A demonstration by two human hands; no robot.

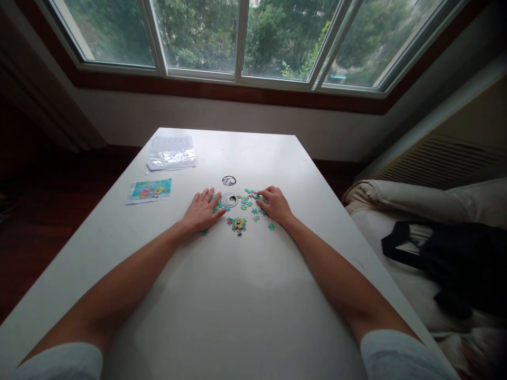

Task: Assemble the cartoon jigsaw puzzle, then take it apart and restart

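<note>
My left hand (200, 212) lies flat on the white table with its fingers spread, partly covering several green puzzle pieces. My right hand (275, 205) rests at the right side of the loose puzzle pieces (254, 211). Its fingers are bent, with a gap between index finger and thumb, and the tips touch or hover over pieces; I see none lifted. Between the hands, nearer to me, is a small joined puzzle section (238, 224) with a yellow cartoon character. A round silvery disc (228, 199) sits by my left fingertips, and a second round disc (228, 181) lies beyond it.
A printed cartoon picture card (150, 190) lies on the left of the white table (229, 306). Behind it is a clear plastic bag with papers (172, 153). To the right, a beige sofa (380, 216) holds dark clothing (455, 264). A window (237, 42) is beyond the table.
</note>
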